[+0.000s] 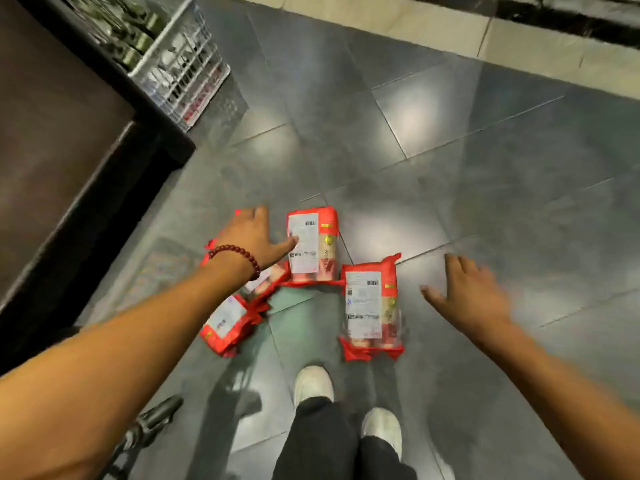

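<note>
Several red packets with white back labels lie on the grey tiled floor. One packet (313,242) lies at the centre, another packet (372,311) to its right, a third packet (227,323) lower left. My left hand (254,237), with a dark bead bracelet at the wrist, is stretched out with fingers spread over more packets, its thumb touching the centre packet. My right hand (465,294) hovers open, fingers spread, just right of the right packet, holding nothing.
A dark brown counter (69,150) fills the left side. Behind it stands a white wire rack (180,60) with goods. My white shoes (313,384) are just below the packets. A dark metal object (149,424) lies at lower left.
</note>
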Motion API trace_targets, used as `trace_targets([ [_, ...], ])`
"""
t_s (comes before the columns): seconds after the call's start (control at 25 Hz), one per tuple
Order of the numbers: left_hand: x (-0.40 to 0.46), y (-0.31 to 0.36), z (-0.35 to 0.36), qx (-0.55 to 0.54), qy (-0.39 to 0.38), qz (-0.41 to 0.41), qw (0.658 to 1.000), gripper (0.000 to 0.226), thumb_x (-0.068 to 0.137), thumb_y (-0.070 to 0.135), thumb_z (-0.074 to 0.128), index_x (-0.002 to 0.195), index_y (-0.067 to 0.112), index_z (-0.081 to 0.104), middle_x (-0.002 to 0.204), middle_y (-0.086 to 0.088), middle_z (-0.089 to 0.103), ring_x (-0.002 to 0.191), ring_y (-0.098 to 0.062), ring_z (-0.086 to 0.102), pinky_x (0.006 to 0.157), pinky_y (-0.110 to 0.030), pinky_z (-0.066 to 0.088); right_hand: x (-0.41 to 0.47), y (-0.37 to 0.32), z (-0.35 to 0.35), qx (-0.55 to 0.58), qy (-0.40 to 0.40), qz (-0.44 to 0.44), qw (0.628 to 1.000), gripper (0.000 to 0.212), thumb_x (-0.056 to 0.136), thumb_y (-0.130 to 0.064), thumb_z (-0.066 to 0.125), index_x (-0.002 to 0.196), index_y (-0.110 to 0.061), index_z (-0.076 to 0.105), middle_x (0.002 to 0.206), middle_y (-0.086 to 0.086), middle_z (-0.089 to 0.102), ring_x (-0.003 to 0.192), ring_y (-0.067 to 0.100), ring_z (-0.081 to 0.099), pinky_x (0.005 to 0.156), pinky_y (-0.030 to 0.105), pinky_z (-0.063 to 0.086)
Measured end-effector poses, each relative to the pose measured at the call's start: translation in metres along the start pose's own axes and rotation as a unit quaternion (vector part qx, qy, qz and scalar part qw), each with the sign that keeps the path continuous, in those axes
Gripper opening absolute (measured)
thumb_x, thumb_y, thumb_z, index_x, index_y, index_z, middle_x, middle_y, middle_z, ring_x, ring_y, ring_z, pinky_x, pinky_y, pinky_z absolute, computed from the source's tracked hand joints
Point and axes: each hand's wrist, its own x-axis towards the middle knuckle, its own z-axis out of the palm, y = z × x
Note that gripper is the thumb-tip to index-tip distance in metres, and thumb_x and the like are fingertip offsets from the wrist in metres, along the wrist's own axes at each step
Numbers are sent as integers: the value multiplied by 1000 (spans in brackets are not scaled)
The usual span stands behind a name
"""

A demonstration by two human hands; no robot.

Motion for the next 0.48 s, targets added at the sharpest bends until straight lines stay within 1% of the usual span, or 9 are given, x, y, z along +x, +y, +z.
trace_targets([
  [0.12,77,-11,129,-72,-27,-62,995,63,85,47,62,126,0,50,125,-24,59,115,-37,56,90,-37,44,66,10,143,70,-99,62,991,68,90,-56,54,134,-6,42,134,13,53,125,31,51,93,40,47],
  [0.2,128,-23,201,-139,-27,-109,984,54,88,40,62,121,-3,56,120,-26,62,111,-39,59,86,-36,43,105,12,223,141,-130,81,978,73,85,-58,62,130,-3,44,129,15,56,122,31,53,96,38,46],
  [0.24,148,-28,226,-174,-24,-130,976,51,88,39,62,118,-2,59,118,-26,64,108,-38,61,86,-36,45,121,11,251,193,-128,93,968,73,80,-56,69,126,-4,46,125,15,60,117,30,57,95,37,48],
  [0.28,172,-33,252,-218,-10,-149,964,49,86,40,64,114,1,64,114,-24,67,103,-36,64,85,-36,47,138,11,279,264,-114,107,952,69,75,-51,77,120,-6,49,117,12,65,107,26,63,90,36,51],
  [0.36,206,-39,286,-345,-6,-189,919,37,81,40,71,102,10,69,104,-13,71,89,-26,66,80,-30,50,166,8,314,417,-67,117,899,54,69,-34,87,107,-12,55,97,1,74,81,11,72,74,31,59],
  [0.4,216,-39,297,-385,-18,-192,903,30,78,39,74,97,15,69,97,-8,70,82,-21,65,77,-26,50,178,10,322,458,-30,125,879,49,69,-29,88,104,-14,57,90,-3,74,71,4,72,64,25,58],
  [0.44,220,-37,303,-404,-34,-175,897,26,76,37,77,93,17,69,92,-5,70,74,-15,65,72,-22,50,187,13,323,488,3,135,862,47,70,-29,87,103,-15,57,87,-5,73,67,3,71,59,21,56],
  [0.48,216,-34,305,-407,-55,-153,899,26,74,36,79,90,18,70,89,-3,71,66,-9,65,65,-19,51,193,16,316,514,26,136,847,49,71,-32,86,105,-14,58,88,-5,73,70,6,71,60,23,55],
])
